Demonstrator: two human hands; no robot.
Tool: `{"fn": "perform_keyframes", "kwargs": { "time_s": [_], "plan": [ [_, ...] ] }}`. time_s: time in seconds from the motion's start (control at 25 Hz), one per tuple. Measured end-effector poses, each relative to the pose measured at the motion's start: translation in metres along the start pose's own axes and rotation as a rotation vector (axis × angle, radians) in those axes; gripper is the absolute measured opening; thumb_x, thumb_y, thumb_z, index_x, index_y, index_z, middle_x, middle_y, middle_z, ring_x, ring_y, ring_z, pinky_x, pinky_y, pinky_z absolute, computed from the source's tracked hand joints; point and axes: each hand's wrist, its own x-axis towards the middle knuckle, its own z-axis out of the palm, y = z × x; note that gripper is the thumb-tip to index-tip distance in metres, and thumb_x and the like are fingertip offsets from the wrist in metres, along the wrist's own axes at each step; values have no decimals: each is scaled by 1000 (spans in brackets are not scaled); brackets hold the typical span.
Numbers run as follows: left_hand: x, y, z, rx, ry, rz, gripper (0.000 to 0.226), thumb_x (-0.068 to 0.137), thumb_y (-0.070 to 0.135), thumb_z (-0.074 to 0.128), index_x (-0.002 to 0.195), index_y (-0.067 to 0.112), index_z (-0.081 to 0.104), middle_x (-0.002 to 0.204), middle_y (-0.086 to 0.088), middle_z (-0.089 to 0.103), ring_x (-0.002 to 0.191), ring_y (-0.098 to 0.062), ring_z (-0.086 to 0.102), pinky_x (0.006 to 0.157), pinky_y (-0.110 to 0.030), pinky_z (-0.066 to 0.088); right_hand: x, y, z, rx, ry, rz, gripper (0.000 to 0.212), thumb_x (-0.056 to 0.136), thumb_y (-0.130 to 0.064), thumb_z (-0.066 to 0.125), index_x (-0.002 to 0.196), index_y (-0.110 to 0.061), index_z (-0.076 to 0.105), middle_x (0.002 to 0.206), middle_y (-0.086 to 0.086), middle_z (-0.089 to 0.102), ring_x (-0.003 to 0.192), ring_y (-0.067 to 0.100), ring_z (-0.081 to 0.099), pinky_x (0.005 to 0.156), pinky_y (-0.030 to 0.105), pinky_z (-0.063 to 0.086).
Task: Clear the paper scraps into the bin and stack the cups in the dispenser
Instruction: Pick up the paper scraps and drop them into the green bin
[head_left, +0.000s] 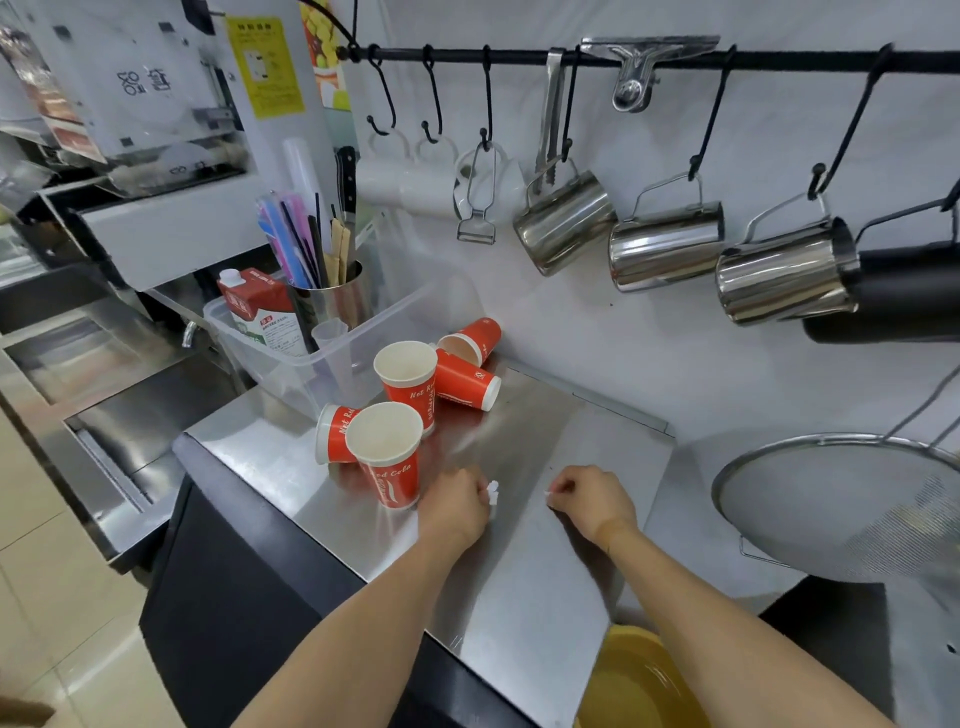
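White paper scraps (492, 491) bunched in the left hand (453, 503); right hand (592, 500) pinches a tiny scrap (548, 493) on the steel counter (519, 587) (red cups (404, 382) just beside).

Five red paper cups sit on the tabletop (519, 545): two upright, one (387, 457) at about 9 o'clock from the picture's centre and one (408, 382) just beyond it, and three on their sides, one (332, 434) at 9 o'clock, one (467, 387) and one (475, 338) toward 11 o'clock. Two hands are in view, the left hand (454, 506) and the right hand (592, 501), each closed on one white paper scrap: one scrap (492, 491) and another (549, 493), two in all. On the rail at 12 to 2 o'clock hang three steel jugs (566, 223) (667, 247) (784, 273) and one black jug (904, 291). One clear plastic tub (311, 358) stands at 10 o'clock, one yellow basin (639, 686) at 6 o'clock.
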Motion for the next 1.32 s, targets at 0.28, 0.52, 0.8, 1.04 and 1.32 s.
{"fn": "perform_keyframes", "kwargs": {
  "time_s": [0.28,0.52,0.8,1.04,1.32],
  "plan": [
    [-47,-4,-3,-241,-8,100,23,95,37,62,84,18,69,81,-2,75,78,-23,67,74,-36,55,-69,22,-1,148,90,-40,17,79,-23,73,70,-36,67,73,-17,70,70,1,64,71,28,57],
    [-85,0,0,-269,-80,277,20,92,41,65,78,27,66,72,5,71,65,-9,61,64,-29,50,-129,47,-3,176,188,-30,18,83,-23,72,73,-36,65,68,-16,68,67,-2,64,57,8,47],
    [-117,-1,11,-241,-209,471,15,91,30,66,78,37,61,75,10,65,67,-4,59,66,-27,51,-220,69,6,111,338,39,10,88,-32,71,88,-40,65,80,-22,65,75,0,63,68,18,56],
    [-158,-1,17,-341,-349,632,7,92,26,65,86,31,67,83,12,68,76,-5,62,72,-23,53,-301,70,23,106,494,167,8,84,-32,73,82,-38,68,81,-19,68,73,1,63,68,29,57],
    [-213,8,36,-382,-524,843,6,92,32,65,87,33,69,84,14,69,79,-4,63,72,-23,53,-397,65,49,48,612,360,16,83,-30,75,79,-41,64,77,-18,66,72,1,63,66,29,56]
  ]
}}
